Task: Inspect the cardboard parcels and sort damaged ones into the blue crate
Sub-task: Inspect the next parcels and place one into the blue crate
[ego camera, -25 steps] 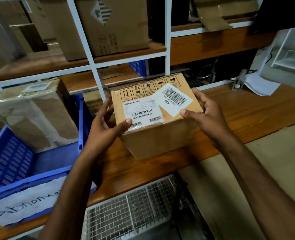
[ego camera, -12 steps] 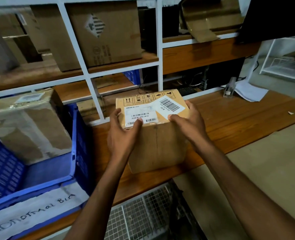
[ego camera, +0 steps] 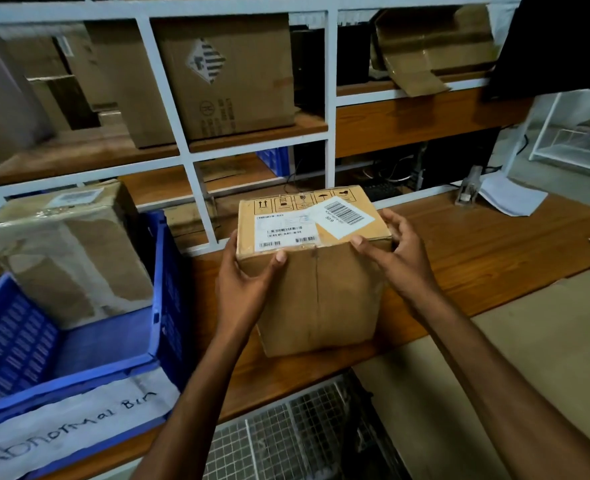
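A brown cardboard parcel (ego camera: 318, 296) stands on the wooden bench (ego camera: 494, 251), white barcode labels on its top face and a taped seam down its front. My left hand (ego camera: 248, 282) grips its left side, thumb on the top front edge. On the upper right corner rests my right hand (ego camera: 397, 261), thumb on the front edge and fingers curled round the side. The blue crate (ego camera: 158, 271) sits to the left, touching nothing I hold. Inside it leans a crumpled, heavily taped parcel (ego camera: 68, 254).
A paper sign reading "Abnormal Bin" (ego camera: 68, 420) hangs on the crate's front. White-framed shelves (ego camera: 186, 157) behind hold large cartons (ego camera: 227, 81). Loose paper (ego camera: 511, 199) lies at the bench's far right. A wire mesh cage (ego camera: 286, 434) sits below the bench edge.
The parcel has tipped from tilted towards me to upright, so its front face now shows. Both hands slid to its upper corners and stayed on it.
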